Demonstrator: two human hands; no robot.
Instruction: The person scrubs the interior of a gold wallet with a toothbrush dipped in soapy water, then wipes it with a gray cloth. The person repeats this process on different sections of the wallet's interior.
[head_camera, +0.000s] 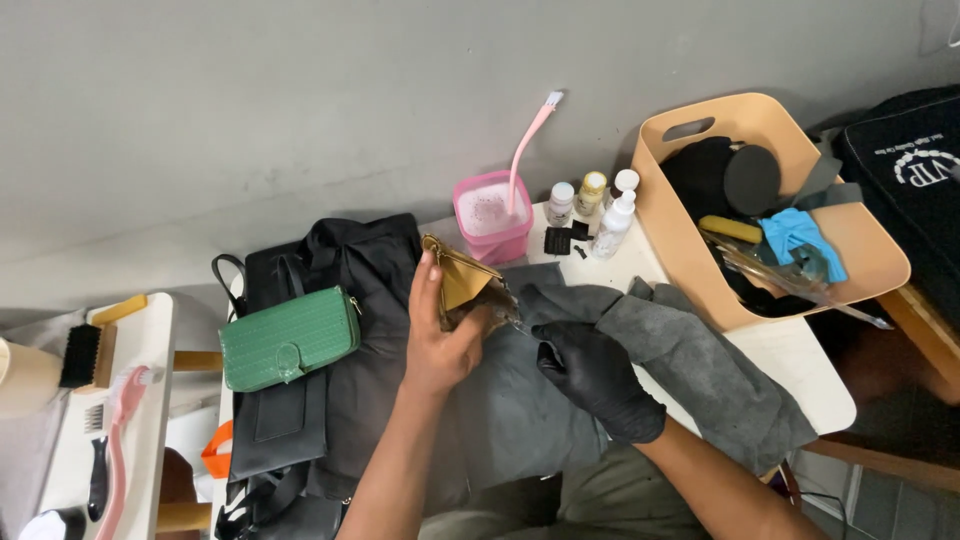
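Risk first, head view: pouch (462, 285), small and tan-gold, is held up off the table (790, 350) by the left hand (440, 335) alone, above the grey cloth (690, 360). Grip looks like thumb on one side and fingers (428, 275) behind; if that pinch loosens while the other hand presses or pulls at the lower edge, the pouch could twist or drop onto the cloth. Right hand (600, 380), in a black glove, has its fingertips at the pouch's dark lower corner; something thin and pale seems to run from there, too small to name. A hard tug could scuff or tear the worn corner, my guess only.

Second hazard: pink tub (490, 215) with a pink brush (525, 150) standing in it sits just behind the pouch, near the small bottles (600, 205). An elbow or a swing of the pouch could knock them and wet the black bag (350, 330) or green purse (288, 338) lying to the left.

Fingers: left hand closed around the pouch, narrow, holding it upright with the flap open. Right hand fingers curled nearly closed, pinching at or touching the pouch's bottom edge; whether they grip a tool I cannot tell.

Beige bin (700, 230) of rags and pads stands to the right, well apart from both hands.
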